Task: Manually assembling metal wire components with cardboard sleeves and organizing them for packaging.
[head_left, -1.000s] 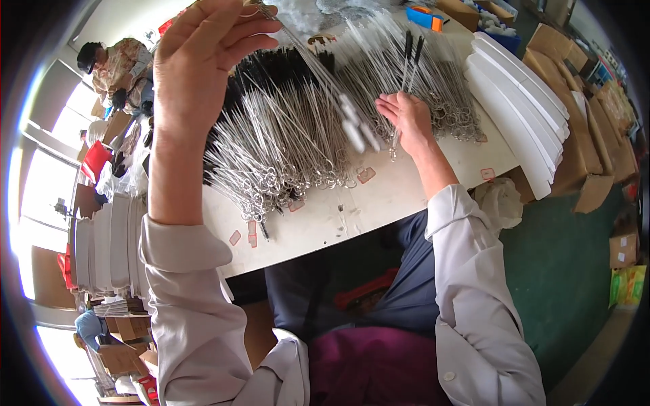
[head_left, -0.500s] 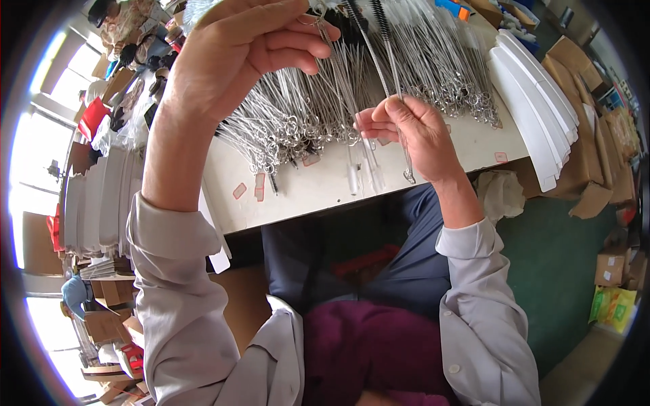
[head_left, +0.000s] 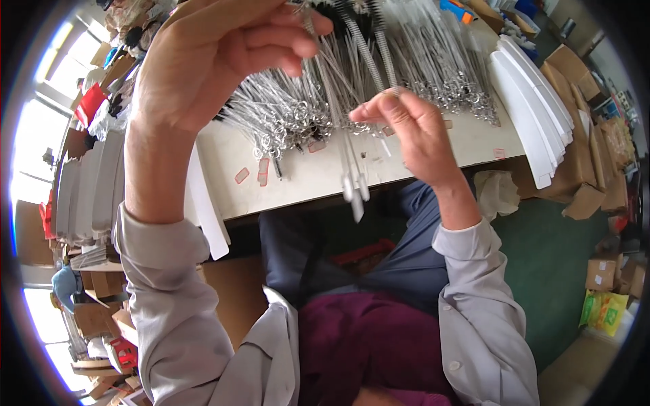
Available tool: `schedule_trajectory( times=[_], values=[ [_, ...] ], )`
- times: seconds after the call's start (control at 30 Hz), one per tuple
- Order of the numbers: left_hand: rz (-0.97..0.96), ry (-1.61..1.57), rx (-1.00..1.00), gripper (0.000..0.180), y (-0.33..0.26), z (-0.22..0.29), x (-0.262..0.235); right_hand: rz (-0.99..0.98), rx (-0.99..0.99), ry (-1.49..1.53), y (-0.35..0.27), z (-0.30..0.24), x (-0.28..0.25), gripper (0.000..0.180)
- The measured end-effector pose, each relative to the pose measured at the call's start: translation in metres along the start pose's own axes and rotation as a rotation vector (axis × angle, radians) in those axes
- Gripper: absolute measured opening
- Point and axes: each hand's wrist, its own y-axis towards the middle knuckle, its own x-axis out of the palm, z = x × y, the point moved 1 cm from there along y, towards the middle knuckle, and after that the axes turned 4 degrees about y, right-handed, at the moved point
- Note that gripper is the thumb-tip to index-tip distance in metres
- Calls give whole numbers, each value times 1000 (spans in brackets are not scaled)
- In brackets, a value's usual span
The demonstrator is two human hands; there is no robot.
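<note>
My left hand [head_left: 233,51] is raised at the upper left, its fingertips pinched on the looped ends of a few thin wire brushes [head_left: 338,111]. Their stems hang down past my right fingers, and their pale, clear-looking tips [head_left: 355,189] dangle at the table's front edge. In my right hand [head_left: 420,132], thumb and fingers close on two other wire brushes [head_left: 386,57] with dark spiral bristles pointing up and away. The grip hides their lower ends. Behind both hands lies a broad heap of similar wire brushes [head_left: 288,115], ring ends toward me.
Small red-edged labels [head_left: 263,172] lie on the pale table [head_left: 244,199]. Long white card strips [head_left: 531,111] stack at its right edge, others [head_left: 91,189] at the far left. Cardboard boxes [head_left: 575,74] stand on the right. A blue and orange object [head_left: 457,10] sits at the back.
My left hand has shifted left, and the hanging tips have swung lower past the table edge. The bristled parts now sit closer to my right fingers; a wire loop below that hand no longer shows.
</note>
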Motion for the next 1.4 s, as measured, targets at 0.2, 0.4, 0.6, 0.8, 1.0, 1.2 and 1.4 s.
schedule_trajectory(
  times=[0.2,0.4,0.6,0.8,1.0,1.2,1.4],
  values=[
    [97,130,-45,24,-19,-15,-1,-266,347,539,-13,-1,42,35],
    [159,230,-63,18,-33,-46,-14,-198,631,798,-52,19,60,38],
    [228,475,-51,11,-49,-82,-40,-190,646,597,-76,34,55,37],
    [296,632,-43,5,-64,-109,-42,-151,621,349,-94,35,50,38],
    [381,760,88,2,-80,-126,-36,-177,626,168,-103,43,50,41],
    [428,734,49,3,-96,-139,-35,-124,485,29,-110,50,63,34],
    [354,1070,200,7,-123,-142,-16,-124,492,-63,-112,54,64,29]
  ],
)
